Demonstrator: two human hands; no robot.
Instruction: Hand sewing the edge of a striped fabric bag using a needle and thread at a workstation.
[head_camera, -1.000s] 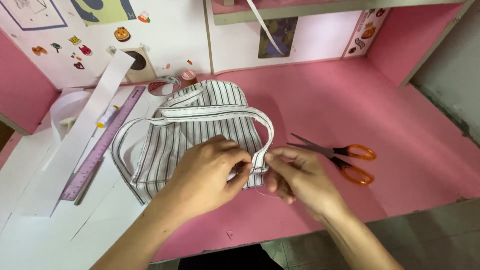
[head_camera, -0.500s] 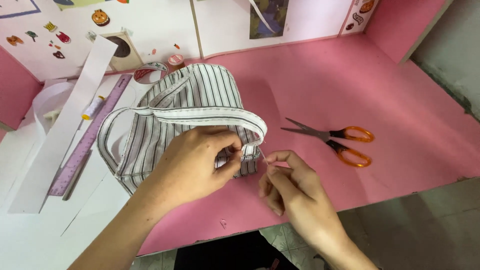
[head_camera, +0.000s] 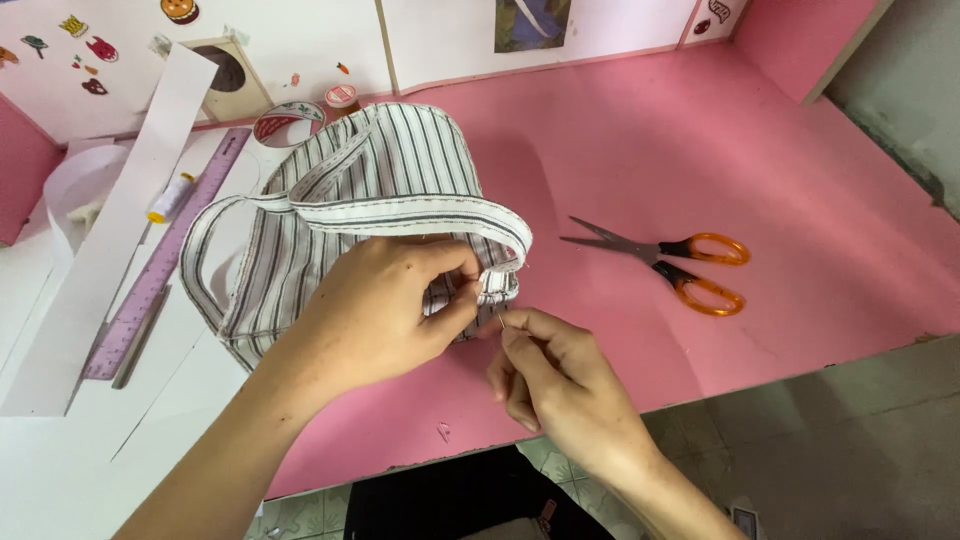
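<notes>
Striped white-and-grey fabric bag (head_camera: 385, 190) with looping straps lies on the pink table (head_camera: 780, 150), left of orange-handled scissors (head_camera: 680, 268). Left hand (head_camera: 375, 310) pinches its near edge; right hand (head_camera: 560, 385) pinches a thin needle (head_camera: 499, 317).

Small coloured stickers (head_camera: 85, 50) dot the white board at upper left; a picture card (head_camera: 532, 22) stands top centre

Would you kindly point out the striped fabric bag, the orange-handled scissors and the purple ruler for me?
striped fabric bag (head_camera: 400, 165), head view, on its upper striped panel.
orange-handled scissors (head_camera: 668, 250), head view, near the pivot.
purple ruler (head_camera: 165, 255), head view, mid-length of its face.
</notes>
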